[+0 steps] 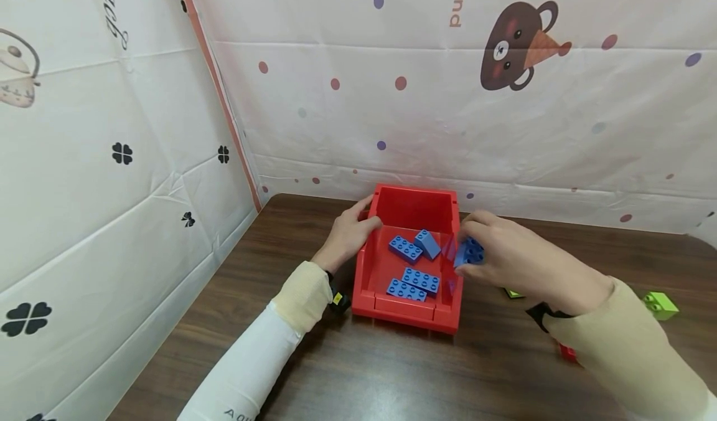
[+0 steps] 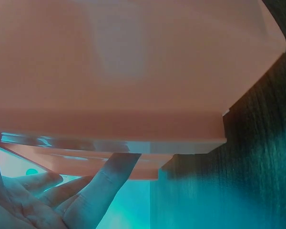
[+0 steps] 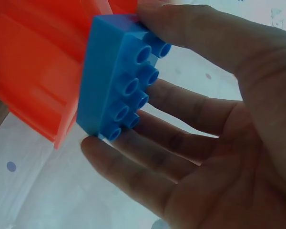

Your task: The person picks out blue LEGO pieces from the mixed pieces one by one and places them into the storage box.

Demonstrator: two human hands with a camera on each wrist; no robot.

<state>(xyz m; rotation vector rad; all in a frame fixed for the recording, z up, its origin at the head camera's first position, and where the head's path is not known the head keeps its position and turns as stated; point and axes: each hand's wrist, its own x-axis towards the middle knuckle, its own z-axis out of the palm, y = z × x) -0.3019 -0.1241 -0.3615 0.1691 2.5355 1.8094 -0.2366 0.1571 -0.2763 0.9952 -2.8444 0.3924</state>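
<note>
A red plastic bin (image 1: 411,312) sits on the table with several blue toy building bricks (image 1: 406,249) lying loose on its floor. At its left wall, my left hand (image 1: 348,234) holds the rim, thumb over the top edge. The left wrist view shows the bin's outer side (image 2: 119,71) close up, with the thumb against the rim. My right hand (image 1: 498,246) grips a blue toy building brick (image 3: 102,76) at the bin's right wall. In the right wrist view, thumb and fingertips hold that brick by its ends, studs facing the palm.
On the dark wood table (image 1: 358,371), a lime green brick (image 1: 661,306) lies to the right. Beneath the right forearm, a red piece (image 1: 567,352) and another green piece (image 1: 513,293) are partly hidden. A patterned white sheet (image 1: 336,116) hangs behind the table and at the left.
</note>
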